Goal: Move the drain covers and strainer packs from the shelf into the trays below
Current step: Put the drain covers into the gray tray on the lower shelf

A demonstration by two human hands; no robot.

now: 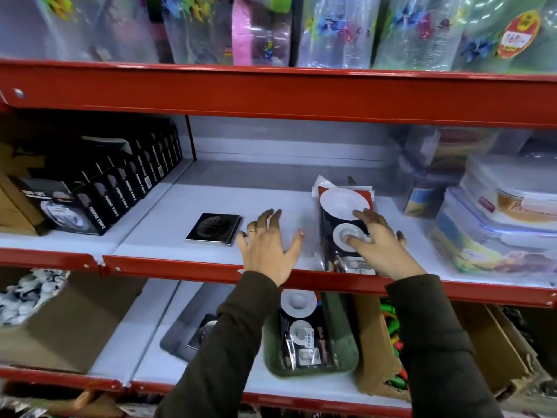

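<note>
A square black drain cover (pixel 214 228) lies flat on the white middle shelf (pixel 168 242). My left hand (pixel 268 245) hovers just right of it, fingers spread, holding nothing. A stack of strainer packs (pixel 343 218) with white round strainers lies further right; my right hand (pixel 378 244) rests flat on top of it, fingers splayed. On the shelf below, a green tray (pixel 346 333) holds several strainer packs (pixel 298 327). Left of it a grey tray (pixel 177 336) holds a drain cover (pixel 205 327), partly hidden by my left sleeve.
Black tape boxes (pixel 120 182) fill the middle shelf's left bay. Clear plastic food containers (pixel 494 212) crowd its right side. Cardboard boxes (pixel 376 348) flank the trays below. A red shelf rail (pixel 271 95) runs overhead with flowered plastic jugs (pixel 337 28) above.
</note>
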